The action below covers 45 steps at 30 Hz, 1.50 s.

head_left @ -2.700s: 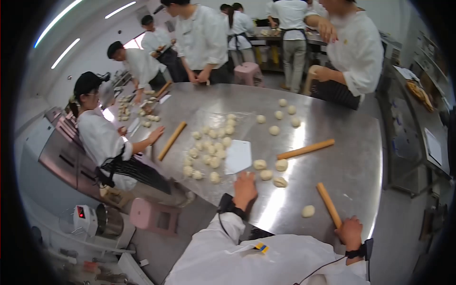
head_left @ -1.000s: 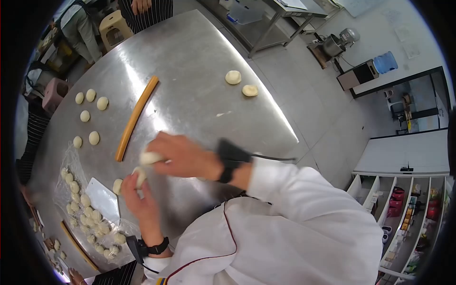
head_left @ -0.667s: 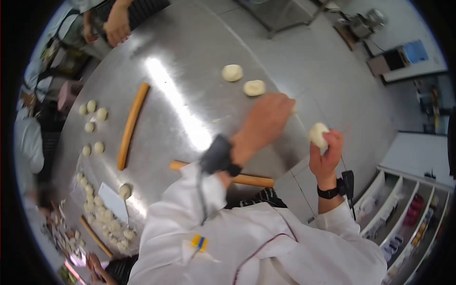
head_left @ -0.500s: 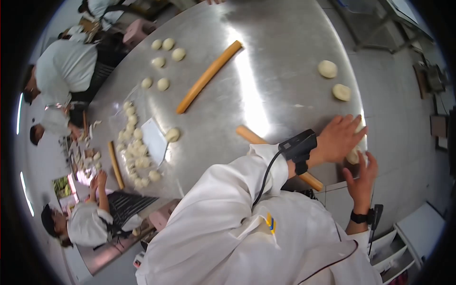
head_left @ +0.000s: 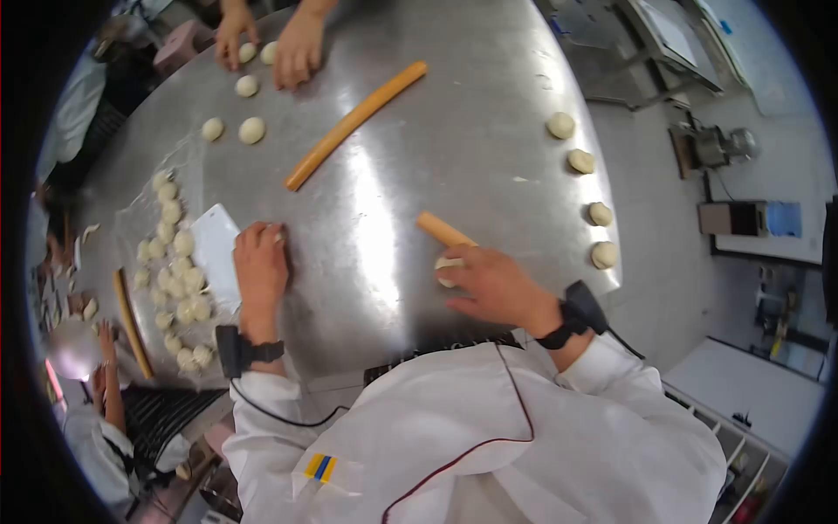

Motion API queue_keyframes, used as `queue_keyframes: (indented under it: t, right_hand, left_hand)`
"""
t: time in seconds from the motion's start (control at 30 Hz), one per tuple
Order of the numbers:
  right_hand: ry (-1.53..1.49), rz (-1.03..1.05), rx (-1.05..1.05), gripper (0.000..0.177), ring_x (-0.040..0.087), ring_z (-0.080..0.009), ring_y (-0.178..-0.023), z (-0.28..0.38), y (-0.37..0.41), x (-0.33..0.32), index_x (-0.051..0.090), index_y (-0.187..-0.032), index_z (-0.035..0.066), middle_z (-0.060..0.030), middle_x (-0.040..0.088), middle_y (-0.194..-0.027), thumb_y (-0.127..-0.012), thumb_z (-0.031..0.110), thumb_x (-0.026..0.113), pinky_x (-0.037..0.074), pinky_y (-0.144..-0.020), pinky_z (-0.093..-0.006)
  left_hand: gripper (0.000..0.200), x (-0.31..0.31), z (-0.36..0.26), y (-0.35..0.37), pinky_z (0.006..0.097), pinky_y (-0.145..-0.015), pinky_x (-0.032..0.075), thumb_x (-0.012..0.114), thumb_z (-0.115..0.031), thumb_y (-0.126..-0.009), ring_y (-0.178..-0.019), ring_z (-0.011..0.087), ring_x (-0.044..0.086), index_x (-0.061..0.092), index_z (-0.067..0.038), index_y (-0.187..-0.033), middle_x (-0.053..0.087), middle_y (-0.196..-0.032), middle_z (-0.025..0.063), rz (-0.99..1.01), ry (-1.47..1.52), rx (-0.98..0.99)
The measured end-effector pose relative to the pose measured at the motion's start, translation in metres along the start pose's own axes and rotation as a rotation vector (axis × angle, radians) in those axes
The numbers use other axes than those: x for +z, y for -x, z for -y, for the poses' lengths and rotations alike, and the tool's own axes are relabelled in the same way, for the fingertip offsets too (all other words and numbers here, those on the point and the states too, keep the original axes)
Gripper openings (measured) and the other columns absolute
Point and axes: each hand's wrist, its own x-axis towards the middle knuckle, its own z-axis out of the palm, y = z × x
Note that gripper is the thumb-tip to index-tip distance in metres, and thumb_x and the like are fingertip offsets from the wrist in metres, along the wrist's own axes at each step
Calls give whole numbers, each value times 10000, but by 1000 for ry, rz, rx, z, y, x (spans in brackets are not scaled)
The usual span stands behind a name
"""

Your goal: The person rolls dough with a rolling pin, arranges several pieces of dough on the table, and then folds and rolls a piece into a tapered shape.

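Beside a white scraper [head_left: 216,253], my left hand [head_left: 260,266] is curled over a dough ball [head_left: 278,236], mostly hidden under the fingers. My right hand [head_left: 499,286] has its thumb and fingers round a pale dough piece [head_left: 448,271] on the metal table [head_left: 384,306]. A wooden rolling pin [head_left: 443,228] runs partly under that hand. Several dough rounds, one of them a dough round [head_left: 603,255] near the corner, line the right edge. A pile of dough balls [head_left: 179,271] lies on plastic to the left.
A long rolling pin [head_left: 356,127] lies slantwise farther back. Another person's hands [head_left: 298,48] touch dough balls at the top, with loose dough balls [head_left: 251,131] nearby. At lower left are another rolling pin [head_left: 133,323] and a seated person's arm [head_left: 109,384].
My left hand has moved from the right edge far left to the dough ball by the scraper. My right hand has come inward to a dough piece. Another person's hands now reach in.
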Motion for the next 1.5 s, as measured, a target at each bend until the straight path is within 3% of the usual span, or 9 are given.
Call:
queue_keyframes:
  t: [0.2,0.33,0.43,0.63,0.67,0.97,1.17,1.3,1.5]
  right_hand:
    - [-99,-179,130,294,596,-273,-1026,20,29,5,652,-1064,116,-68,586,-1153,-785,181,721,487,-870,-404]
    - [-88,-388,312,290,590,-285,-1007,-2,74,4,656,-1042,105,-80,575,-1158,-772,160,746,501,-828,-380]
    - [236,-355,410,326,562,-237,-1075,-16,105,-4,654,-1080,135,-29,588,-1126,-766,162,734,452,-895,-379]
    - [-62,-162,559,350,557,-230,-1051,-50,157,-3,663,-1091,185,-17,586,-1053,-752,171,747,450,-873,-374]
    - [-30,-221,506,322,565,-230,-1023,-58,163,-1,664,-1057,173,-16,584,-1010,-748,178,752,453,-853,-377]
    - [104,-248,415,242,584,-226,-907,-69,150,9,659,-877,128,-30,572,-895,-727,292,753,482,-771,-374]
    - [-490,-285,602,285,585,-243,-641,-75,133,-10,680,-916,36,-111,599,-717,-865,317,688,471,-596,-368]
    - [-700,-241,666,296,415,-29,-575,-82,114,-17,641,-828,23,64,475,-619,-949,292,631,328,-484,-238]
    - [-657,-415,661,260,432,-49,-518,-57,81,-8,609,-807,21,50,469,-601,-947,241,616,337,-464,-237]
  left_hand:
    - [390,18,17,12,424,-956,442,634,-56,-856,-1085,342,554,588,-72,-1243,585,-1188,139,-15,56,-71]
    - [379,-2,-136,-30,349,-878,498,685,-126,-898,-998,283,634,569,4,-1235,624,-1148,154,84,689,-148]
    - [354,6,-245,-77,395,-826,513,775,-106,-785,-950,344,619,633,-31,-1100,641,-1023,163,119,677,520]
    - [410,30,-374,-136,400,-879,488,779,-125,-773,-1057,343,582,628,-44,-1145,616,-1162,149,55,804,675]
    - [528,60,-384,-130,417,-959,457,761,-163,-792,-1169,376,530,560,-42,-1264,556,-1295,185,343,359,791]
    - [511,-9,-245,-45,449,-929,460,715,-172,-819,-1085,382,548,526,-27,-1272,557,-1184,210,467,408,347]
    - [553,7,-228,24,440,-930,464,803,-259,-726,-1081,414,540,611,-53,-1201,548,-1184,261,198,480,87]
    - [189,99,-216,7,469,-684,479,651,-224,-780,-773,346,567,573,-74,-693,577,-820,138,62,555,488]
    - [237,-30,-185,5,428,-742,466,722,-167,-741,-855,295,580,626,-76,-937,590,-948,111,-435,556,410]
